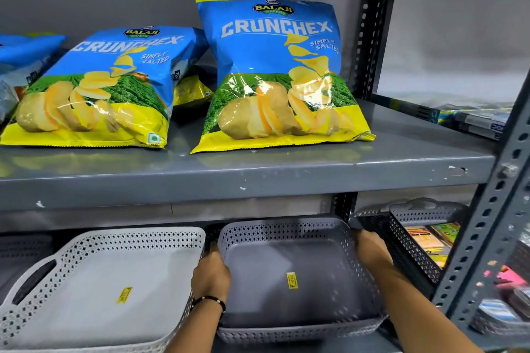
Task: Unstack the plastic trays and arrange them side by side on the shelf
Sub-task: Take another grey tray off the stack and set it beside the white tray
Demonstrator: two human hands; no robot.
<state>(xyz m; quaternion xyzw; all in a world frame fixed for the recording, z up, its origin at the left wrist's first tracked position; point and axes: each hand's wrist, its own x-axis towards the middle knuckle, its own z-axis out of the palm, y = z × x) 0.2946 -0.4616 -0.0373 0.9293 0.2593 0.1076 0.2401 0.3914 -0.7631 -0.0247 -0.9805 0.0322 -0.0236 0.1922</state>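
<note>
- Left hand [210, 278] clamps the left wall of the grey tray [298, 272], fingers over the rim, thumb side outside; a dark bracelet [212, 299] sits on that wrist.
- Right hand [370, 249] grips the tray's right wall near the far corner. Two-sided grip looks chosen to keep the tray level and square while it is positioned.
- Grey tray sits on the lower shelf [381, 342], right of the white tray [94, 281]. The two walls are just beside each other at the left hand; touching or not, can't tell.
- White tray already lies flat on the same shelf, with nobody holding it. Both carry a yellow price sticker [292, 280] on the floor.
- My read: side-by-side placement nearly done; what's left is seating the grey tray and letting go.
- Tight spot: rack upright [470, 249] and a dark basket [401, 241] close on the right, so little room for the right hand.
- Upper shelf [258, 178] holds chip bags [275, 74], clear of the work.
</note>
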